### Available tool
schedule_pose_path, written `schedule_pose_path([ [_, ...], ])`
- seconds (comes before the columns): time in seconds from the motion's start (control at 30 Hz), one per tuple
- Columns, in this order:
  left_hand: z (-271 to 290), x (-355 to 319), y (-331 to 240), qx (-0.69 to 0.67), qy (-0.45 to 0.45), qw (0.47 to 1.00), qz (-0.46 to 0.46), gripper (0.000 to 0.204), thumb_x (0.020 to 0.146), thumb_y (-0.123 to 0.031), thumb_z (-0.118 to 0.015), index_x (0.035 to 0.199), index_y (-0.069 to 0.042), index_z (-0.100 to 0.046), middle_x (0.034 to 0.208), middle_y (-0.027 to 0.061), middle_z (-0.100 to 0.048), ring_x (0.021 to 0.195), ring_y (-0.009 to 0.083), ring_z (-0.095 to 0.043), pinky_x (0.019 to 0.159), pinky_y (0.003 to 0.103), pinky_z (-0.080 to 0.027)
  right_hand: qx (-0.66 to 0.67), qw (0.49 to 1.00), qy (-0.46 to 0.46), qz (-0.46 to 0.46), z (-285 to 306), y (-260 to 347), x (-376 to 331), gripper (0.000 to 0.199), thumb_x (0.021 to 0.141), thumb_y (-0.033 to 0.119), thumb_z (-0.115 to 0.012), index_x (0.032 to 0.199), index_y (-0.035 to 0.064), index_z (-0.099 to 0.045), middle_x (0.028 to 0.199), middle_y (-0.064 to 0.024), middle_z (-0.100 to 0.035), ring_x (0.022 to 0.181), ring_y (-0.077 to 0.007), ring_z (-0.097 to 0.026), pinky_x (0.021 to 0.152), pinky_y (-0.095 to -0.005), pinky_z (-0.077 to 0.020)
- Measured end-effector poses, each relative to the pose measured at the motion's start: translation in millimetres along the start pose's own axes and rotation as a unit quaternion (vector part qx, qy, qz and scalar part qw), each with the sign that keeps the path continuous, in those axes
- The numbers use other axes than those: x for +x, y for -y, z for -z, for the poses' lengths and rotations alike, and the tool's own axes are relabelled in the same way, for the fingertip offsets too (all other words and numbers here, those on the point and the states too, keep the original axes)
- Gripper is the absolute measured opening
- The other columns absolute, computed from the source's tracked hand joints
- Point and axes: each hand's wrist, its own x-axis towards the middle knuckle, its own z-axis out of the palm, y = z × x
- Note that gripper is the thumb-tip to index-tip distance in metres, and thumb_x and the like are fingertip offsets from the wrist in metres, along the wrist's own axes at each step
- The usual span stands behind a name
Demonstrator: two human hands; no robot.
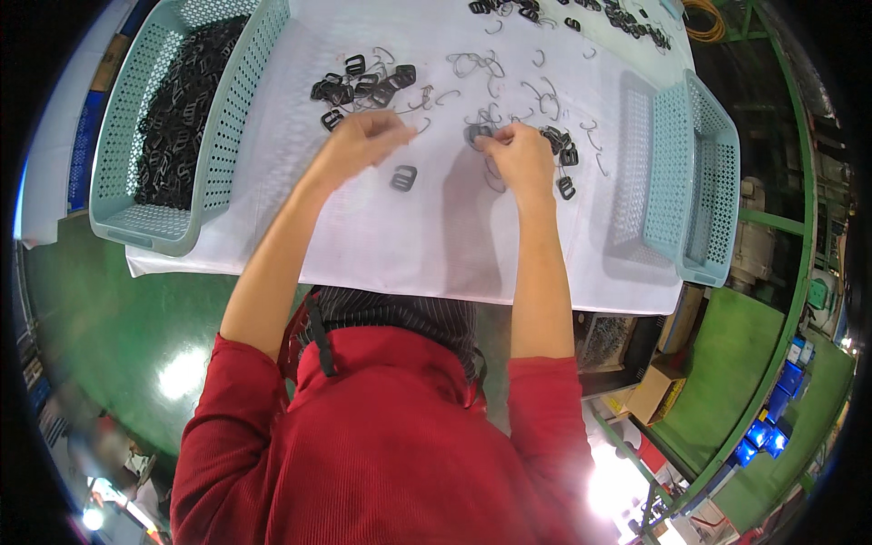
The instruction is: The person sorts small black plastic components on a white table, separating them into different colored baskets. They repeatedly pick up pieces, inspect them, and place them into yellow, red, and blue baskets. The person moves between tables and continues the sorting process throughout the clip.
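My right hand (520, 156) pinches a black plastic buckle (476, 133) between thumb and fingers, just above the white-covered table. Thin bent wires (491, 113) lie close behind it. My left hand (368, 143) is slightly blurred, its fingertips pressed together. A curved wire (424, 125) shows right by those fingertips; whether they hold it is unclear. Between my hands and nearer to me, a single slotted black buckle (403, 178) lies flat. Beyond my left hand spreads a pile of black buckles (366, 84). A smaller cluster of buckles (564, 148) sits to the right of my right hand.
A light blue perforated basket (218, 154) full of black buckles stands at the left. Another blue basket (668, 173) is at the table's right edge. Loose wire pieces (543, 95) and more buckles (627, 23) lie farther back on the white cloth (363, 245).
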Motion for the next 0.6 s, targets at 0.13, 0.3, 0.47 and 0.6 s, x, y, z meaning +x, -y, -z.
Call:
schedule_pose_path([
  [0.13, -26, -25, 15, 0.239, -0.096, 0.961, -0.097, 0.018, 0.077, -0.02, -0.069, 0.082, -0.005, -0.06, 0.059, -0.0002, -0.052, 0.052, 0.0068, -0.044, 0.047, 0.024, -0.034, 0.192, 0.977, 0.091, 0.027, 14, -7, 12, 0.022, 0.069, 0.024, -0.073, 0.073, 0.0024, -0.069, 0.064, -0.0064, -0.063, 0.054, -0.0124, -0.055, 0.053, -0.0272, -0.0429],
  [0.3, -24, -30, 2, 0.17, -0.028, 0.985, 0.014, 0.015, 0.076, -0.016, -0.069, 0.084, -0.007, -0.059, 0.063, -0.0016, -0.053, 0.058, 0.0072, -0.048, 0.049, 0.023, -0.034, 0.307, 0.942, 0.13, -0.035, 45, -13, 15, 0.023, 0.073, 0.021, -0.071, 0.077, -0.0006, -0.065, 0.063, -0.0018, -0.059, 0.048, -0.0082, -0.048, 0.045, -0.0192, -0.0333],
  [0.47, 32, -21, -4, -0.23, 0.049, 0.972, -0.015, 0.014, 0.084, -0.023, -0.062, 0.088, -0.01, -0.057, 0.069, -0.005, -0.051, 0.06, 0.0041, -0.047, 0.047, 0.019, -0.03, 0.583, 0.805, 0.046, -0.098, 39, -6, 13, 0.021, 0.077, 0.021, -0.069, 0.081, 0.0009, -0.063, 0.072, -0.003, -0.06, 0.048, -0.0069, -0.047, 0.043, -0.0197, -0.033],
  [0.6, 66, 28, -7, -0.037, -0.118, 0.992, -0.028, 0.027, 0.084, -0.031, -0.063, 0.095, -0.007, -0.059, 0.076, -0.0008, -0.056, 0.067, 0.0077, -0.053, 0.05, 0.023, -0.037, 0.419, 0.893, 0.164, -0.012, 4, 30, 54, 0.023, 0.078, 0.023, -0.067, 0.086, 0.0011, -0.063, 0.079, -0.0063, -0.063, 0.061, -0.014, -0.06, 0.047, -0.0221, -0.0416],
])
